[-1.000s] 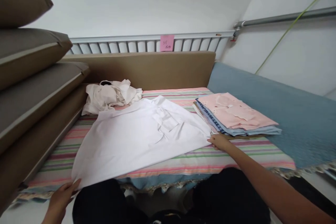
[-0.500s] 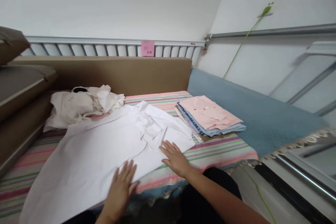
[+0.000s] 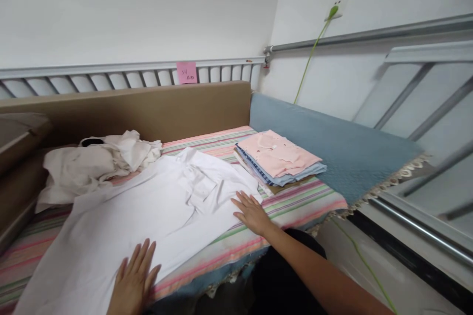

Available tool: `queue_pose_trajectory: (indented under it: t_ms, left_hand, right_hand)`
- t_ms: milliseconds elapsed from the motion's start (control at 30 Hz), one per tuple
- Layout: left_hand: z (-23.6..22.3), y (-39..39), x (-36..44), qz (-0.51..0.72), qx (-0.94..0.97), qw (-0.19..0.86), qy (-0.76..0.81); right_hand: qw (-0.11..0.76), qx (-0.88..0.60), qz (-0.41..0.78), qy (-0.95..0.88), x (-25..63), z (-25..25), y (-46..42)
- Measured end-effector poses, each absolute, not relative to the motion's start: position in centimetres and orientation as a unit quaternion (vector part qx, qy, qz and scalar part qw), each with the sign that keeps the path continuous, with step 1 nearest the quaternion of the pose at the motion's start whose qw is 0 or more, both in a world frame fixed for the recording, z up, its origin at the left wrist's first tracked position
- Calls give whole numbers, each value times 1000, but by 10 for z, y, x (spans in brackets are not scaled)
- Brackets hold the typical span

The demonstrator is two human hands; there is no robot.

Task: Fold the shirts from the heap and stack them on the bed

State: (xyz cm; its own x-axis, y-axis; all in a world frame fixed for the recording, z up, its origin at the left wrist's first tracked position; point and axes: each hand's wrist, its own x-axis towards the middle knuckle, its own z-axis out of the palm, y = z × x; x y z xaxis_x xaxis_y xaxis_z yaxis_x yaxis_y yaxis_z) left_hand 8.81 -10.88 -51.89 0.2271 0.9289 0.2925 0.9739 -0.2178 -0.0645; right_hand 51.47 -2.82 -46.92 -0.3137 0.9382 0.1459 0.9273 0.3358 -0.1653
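Note:
A white shirt (image 3: 136, 211) lies spread across the striped bed cover, its collar end toward the back and its body reaching out of view at the lower left. My left hand (image 3: 133, 275) rests flat on the shirt's near edge, fingers stretched. Over by the sleeve at the right, my right hand (image 3: 252, 212) lies palm down with fingers spread, touching the cloth. Neither hand grips anything. Just beyond the right hand sits a stack of folded shirts (image 3: 279, 155), a pink one on top and blue ones beneath.
Crumpled white clothes (image 3: 88, 167) lie at the back left beside brown boxes (image 3: 22, 157). A brown board (image 3: 177, 113) lines the back, and a blue fringed cloth (image 3: 328, 138) covers the right side. A green cord (image 3: 308, 66) hangs from a wall socket.
My left hand has slid left and nearer along the shirt's edge. My right hand stays by the sleeve, slightly shifted. The view has turned to the right.

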Motion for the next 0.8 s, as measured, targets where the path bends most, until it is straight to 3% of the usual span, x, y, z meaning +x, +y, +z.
queue_pose_trajectory:
  t_ms: [300,600,800]
  left_hand:
    - [-512,-106,77,-54,-772,99,-625]
    - [-483,-139,2,-40,-589,72,-804]
    - [-484,-156,11,-58,-567,85,-817]
  right_hand:
    - [151,-551,-47,-820,550,-485,-7]
    - [174,-513,-71,-838,569,-526,4]
    - [176,-484,-57,-855,584,-551,15]
